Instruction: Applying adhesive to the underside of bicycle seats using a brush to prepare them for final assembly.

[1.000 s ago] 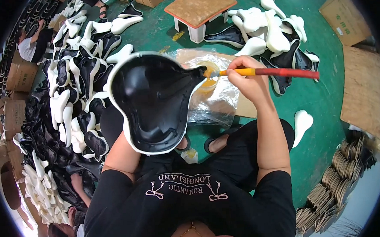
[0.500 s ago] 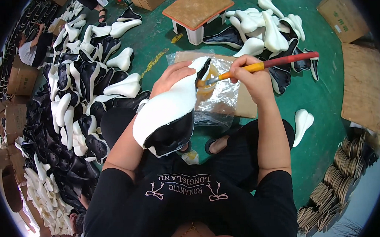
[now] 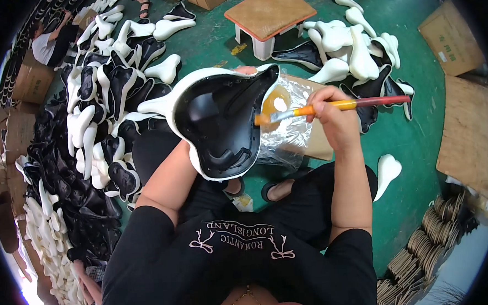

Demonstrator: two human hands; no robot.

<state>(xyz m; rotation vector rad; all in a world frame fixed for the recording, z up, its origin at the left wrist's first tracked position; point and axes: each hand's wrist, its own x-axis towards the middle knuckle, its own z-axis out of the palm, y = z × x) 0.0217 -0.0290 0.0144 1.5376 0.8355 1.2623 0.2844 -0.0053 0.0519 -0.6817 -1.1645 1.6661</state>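
Your left hand (image 3: pixel 245 70) is grasping the seat (image 3: pixel 212 115) from underneath: a few fingers show at its far edge, while the palm is hidden below. The seat is up in the air before your knees, its black hollow turned up to you and its narrow end pointing away, to the right. That tilt seems chosen to leave the whole inner face and rim open to you.

Your right hand (image 3: pixel 330 112) has its fingers pinched round the yellow part of the brush (image 3: pixel 352 104), fairly near the bristles, likely for finer control. The bristles overlap the seat's right rim; whether they press on it you can't tell from here.

Just beyond the rim, an amber patch (image 3: pixel 269 102) sits over clear plastic (image 3: pixel 280 155) on cardboard (image 3: pixel 321 143), presumably so drips stay off the floor (image 3: pixel 345 183) and the brush has little way to travel. The seats piled on your left (image 3: pixel 102 85) and those by the stool (image 3: pixel 270 13) lie well apart from it, probably to leave your arms free.
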